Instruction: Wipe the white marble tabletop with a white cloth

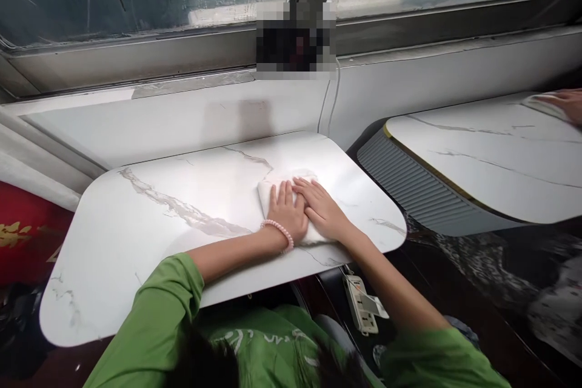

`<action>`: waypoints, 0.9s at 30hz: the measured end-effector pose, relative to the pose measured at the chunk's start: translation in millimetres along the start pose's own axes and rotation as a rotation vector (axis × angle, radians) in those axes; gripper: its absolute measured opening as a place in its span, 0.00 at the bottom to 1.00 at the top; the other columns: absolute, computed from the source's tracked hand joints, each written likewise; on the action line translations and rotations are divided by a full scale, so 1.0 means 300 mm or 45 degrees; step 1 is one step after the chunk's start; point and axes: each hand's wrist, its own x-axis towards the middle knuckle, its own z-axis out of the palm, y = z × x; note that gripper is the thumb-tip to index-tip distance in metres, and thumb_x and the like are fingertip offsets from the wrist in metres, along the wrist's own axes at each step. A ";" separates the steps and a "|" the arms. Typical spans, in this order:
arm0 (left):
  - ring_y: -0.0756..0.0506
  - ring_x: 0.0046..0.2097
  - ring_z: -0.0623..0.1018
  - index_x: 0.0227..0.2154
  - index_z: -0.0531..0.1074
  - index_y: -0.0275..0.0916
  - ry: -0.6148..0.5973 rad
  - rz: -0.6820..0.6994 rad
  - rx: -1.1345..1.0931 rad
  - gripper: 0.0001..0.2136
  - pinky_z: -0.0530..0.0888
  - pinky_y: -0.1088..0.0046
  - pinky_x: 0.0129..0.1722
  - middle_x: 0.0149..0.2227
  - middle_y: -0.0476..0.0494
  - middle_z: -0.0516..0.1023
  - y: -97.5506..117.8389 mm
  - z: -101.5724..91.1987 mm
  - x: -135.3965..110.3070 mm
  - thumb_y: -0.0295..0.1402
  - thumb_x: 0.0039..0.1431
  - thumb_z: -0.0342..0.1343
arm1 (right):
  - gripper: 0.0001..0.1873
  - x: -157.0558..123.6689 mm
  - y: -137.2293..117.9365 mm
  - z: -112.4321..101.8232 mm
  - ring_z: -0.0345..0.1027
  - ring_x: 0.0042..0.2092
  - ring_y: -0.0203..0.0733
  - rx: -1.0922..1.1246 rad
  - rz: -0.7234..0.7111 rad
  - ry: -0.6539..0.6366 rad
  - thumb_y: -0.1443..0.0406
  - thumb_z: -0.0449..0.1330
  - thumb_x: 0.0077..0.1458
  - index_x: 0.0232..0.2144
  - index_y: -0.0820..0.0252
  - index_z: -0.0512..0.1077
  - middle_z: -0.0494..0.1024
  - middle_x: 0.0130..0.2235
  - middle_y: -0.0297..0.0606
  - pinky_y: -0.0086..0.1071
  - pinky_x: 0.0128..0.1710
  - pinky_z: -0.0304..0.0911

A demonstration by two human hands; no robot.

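While the white cloth (314, 233) lies beneath them, the left hand (288, 216) and right hand (324, 209) rest flat, fingers extended.

There are two tables (104, 242) (491, 151), two cloths (313, 233) (543, 101), one power strip (361, 306).

White lettering (239, 337) on green shirt (268, 319): unreadable.

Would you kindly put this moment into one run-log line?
left hand: palm-down on white cloth | right hand: palm-down on same cloth | white cloth: on marble-patterned tabletop
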 end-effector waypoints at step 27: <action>0.38 0.67 0.54 0.61 0.59 0.30 -0.043 -0.019 0.015 0.24 0.49 0.53 0.66 0.66 0.32 0.56 -0.108 0.038 0.367 0.33 0.63 0.43 | 0.20 0.272 0.279 -0.007 0.56 0.62 0.49 0.082 0.047 0.100 0.65 0.44 0.57 0.51 0.57 0.63 0.67 0.58 0.48 0.52 0.62 0.48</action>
